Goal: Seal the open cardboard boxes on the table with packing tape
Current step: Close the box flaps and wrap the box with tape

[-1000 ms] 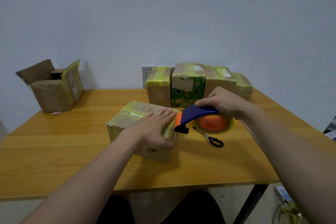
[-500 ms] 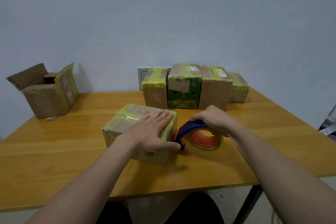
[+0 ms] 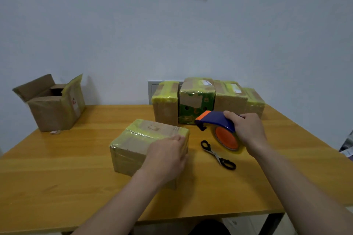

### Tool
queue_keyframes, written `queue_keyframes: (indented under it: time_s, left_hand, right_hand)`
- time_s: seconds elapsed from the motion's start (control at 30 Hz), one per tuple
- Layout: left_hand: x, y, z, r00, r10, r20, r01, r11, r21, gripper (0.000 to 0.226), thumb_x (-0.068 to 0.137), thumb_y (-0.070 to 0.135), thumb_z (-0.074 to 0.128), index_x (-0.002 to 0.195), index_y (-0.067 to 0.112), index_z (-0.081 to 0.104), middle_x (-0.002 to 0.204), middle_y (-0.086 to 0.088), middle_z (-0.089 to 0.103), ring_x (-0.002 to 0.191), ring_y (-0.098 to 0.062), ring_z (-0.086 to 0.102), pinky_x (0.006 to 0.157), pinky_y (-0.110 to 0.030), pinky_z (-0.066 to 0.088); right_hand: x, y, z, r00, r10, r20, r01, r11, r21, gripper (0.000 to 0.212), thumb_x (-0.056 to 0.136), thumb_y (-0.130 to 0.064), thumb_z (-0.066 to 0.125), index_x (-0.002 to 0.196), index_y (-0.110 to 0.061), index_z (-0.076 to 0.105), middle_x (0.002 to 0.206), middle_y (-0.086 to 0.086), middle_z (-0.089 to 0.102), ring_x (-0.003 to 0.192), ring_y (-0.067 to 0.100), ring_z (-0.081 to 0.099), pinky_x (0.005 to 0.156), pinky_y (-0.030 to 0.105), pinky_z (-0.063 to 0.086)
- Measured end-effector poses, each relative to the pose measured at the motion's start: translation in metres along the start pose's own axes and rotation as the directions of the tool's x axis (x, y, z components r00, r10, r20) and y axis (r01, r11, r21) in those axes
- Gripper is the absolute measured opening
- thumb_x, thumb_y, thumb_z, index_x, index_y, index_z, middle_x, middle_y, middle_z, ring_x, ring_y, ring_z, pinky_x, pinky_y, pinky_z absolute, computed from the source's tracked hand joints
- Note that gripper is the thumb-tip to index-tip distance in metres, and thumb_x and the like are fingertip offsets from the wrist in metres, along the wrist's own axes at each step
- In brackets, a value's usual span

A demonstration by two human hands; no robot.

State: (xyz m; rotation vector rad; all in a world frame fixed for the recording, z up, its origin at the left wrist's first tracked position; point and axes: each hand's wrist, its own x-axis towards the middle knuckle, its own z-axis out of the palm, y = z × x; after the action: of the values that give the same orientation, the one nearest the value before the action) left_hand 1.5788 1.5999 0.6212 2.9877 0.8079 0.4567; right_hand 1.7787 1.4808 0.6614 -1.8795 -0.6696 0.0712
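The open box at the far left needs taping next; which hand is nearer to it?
Left. The left hand rests on the taped box, right of the open box; the right hand grips the tape dispenser farther right.

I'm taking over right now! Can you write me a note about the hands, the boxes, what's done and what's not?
Left hand: flat on the tape-wrapped brown cardboard box at the front of the wooden table.
Right hand: its grip is round the blue and orange tape dispenser, right of that box, not touching it.
Black-handled scissors lie beside that box.
Done: front box and four taped boxes in the back row.
Left: open brown cardboard box, far left, flaps up.
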Motion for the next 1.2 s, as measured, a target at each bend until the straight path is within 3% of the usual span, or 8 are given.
queue_keyframes:
  time_s: [0.1, 0.33, 0.53, 0.63, 0.77, 0.9, 1.07, 1.2]
  left_hand:
    - [-0.014, -0.012, -0.002, 0.989, 0.088, 0.115, -0.081, 0.995, -0.066, 0.077, 0.103, 0.056, 0.049, 0.166, 0.034, 0.011, 0.172, 0.012, 0.017, 0.154, -0.017, 0.029, 0.123, -0.039, 0.031]
    - [-0.011, -0.026, -0.002, 0.986, 0.081, 0.145, -0.081, 0.997, -0.005, 0.099, 0.09, 0.087, 0.028, 0.166, 0.03, 0.0, 0.174, 0.003, 0.004, 0.16, -0.015, 0.005, 0.131, -0.039, 0.005]
    - [-0.004, -0.045, -0.003, 0.968, 0.135, 0.213, -0.147, 0.988, 0.043, 0.128, 0.075, 0.076, 0.072, 0.167, 0.024, 0.001, 0.174, 0.003, 0.001, 0.16, -0.016, 0.008, 0.129, -0.035, 0.016]
    - [-0.007, -0.055, -0.003, 0.971, 0.138, 0.193, -0.144, 0.989, 0.017, 0.129, 0.073, 0.072, 0.077, 0.167, 0.026, 0.001, 0.174, 0.007, 0.0, 0.159, -0.014, 0.01, 0.128, -0.032, 0.017]
    - [-0.016, -0.054, 0.007, 0.992, -0.009, 0.125, -0.002, 0.996, 0.087, 0.142, 0.06, 0.093, 0.066, 0.166, 0.025, 0.002, 0.174, 0.0, 0.001, 0.16, -0.015, 0.002, 0.129, -0.036, 0.004]
    - [-0.014, -0.063, -0.002, 0.988, -0.01, 0.154, 0.002, 0.999, 0.05, 0.129, 0.062, 0.102, 0.05, 0.165, 0.032, 0.016, 0.173, 0.003, 0.013, 0.158, -0.014, 0.016, 0.127, -0.036, 0.013]
    - [-0.016, -0.08, -0.004, 0.991, -0.081, 0.109, 0.086, 0.996, -0.04, 0.119, 0.072, 0.097, -0.005, 0.165, 0.028, 0.021, 0.172, 0.006, 0.014, 0.158, -0.005, 0.01, 0.129, -0.037, 0.01]
    - [-0.006, -0.078, -0.017, 0.97, -0.114, 0.213, 0.115, 0.993, 0.004, 0.101, 0.086, 0.091, 0.014, 0.159, 0.026, 0.038, 0.169, 0.002, 0.03, 0.152, -0.017, 0.033, 0.121, -0.037, 0.029]
  right_hand:
    - [-0.003, -0.012, 0.009, 0.999, -0.016, -0.044, 0.022, 0.992, 0.121, 0.056, 0.094, -0.045, 0.067, 0.052, -0.01, 0.058, 0.048, 0.001, 0.046, 0.049, 0.021, 0.041, 0.058, 0.035, 0.032]
    - [-0.02, -0.044, 0.051, 0.995, -0.067, -0.079, 0.095, 0.9, 0.426, 0.052, 0.098, -0.037, 0.065, 0.053, -0.013, 0.058, 0.044, -0.011, 0.047, 0.044, 0.008, 0.041, 0.051, 0.024, 0.033]
    - [-0.027, -0.062, 0.098, 0.99, -0.064, -0.124, 0.116, 0.874, 0.472, 0.053, 0.1, -0.039, 0.063, 0.053, -0.016, 0.057, 0.045, -0.01, 0.049, 0.044, 0.005, 0.041, 0.048, 0.023, 0.032]
    - [-0.029, -0.056, 0.116, 0.992, -0.049, -0.116, 0.096, 0.893, 0.439, 0.053, 0.1, -0.042, 0.06, 0.058, -0.01, 0.061, 0.048, -0.007, 0.052, 0.045, 0.006, 0.045, 0.05, 0.024, 0.035]
    - [-0.028, -0.042, 0.125, 0.993, -0.064, -0.098, 0.097, 0.918, 0.384, 0.052, 0.101, -0.045, 0.057, 0.065, -0.009, 0.066, 0.054, -0.001, 0.061, 0.05, 0.009, 0.053, 0.051, 0.026, 0.039]
    - [-0.024, -0.044, 0.122, 0.994, -0.085, -0.073, 0.104, 0.947, 0.304, 0.051, 0.101, -0.045, 0.057, 0.059, -0.017, 0.058, 0.049, -0.01, 0.054, 0.042, 0.001, 0.048, 0.043, 0.013, 0.032]
    - [-0.025, -0.043, 0.123, 0.992, -0.096, -0.08, 0.115, 0.951, 0.286, 0.049, 0.101, -0.042, 0.058, 0.059, -0.019, 0.056, 0.045, -0.013, 0.052, 0.043, -0.001, 0.051, 0.04, 0.011, 0.032]
    - [-0.027, -0.04, 0.126, 0.989, -0.118, -0.085, 0.137, 0.953, 0.271, 0.044, 0.101, -0.045, 0.057, 0.071, -0.014, 0.066, 0.059, -0.009, 0.062, 0.049, -0.003, 0.057, 0.042, 0.01, 0.035]
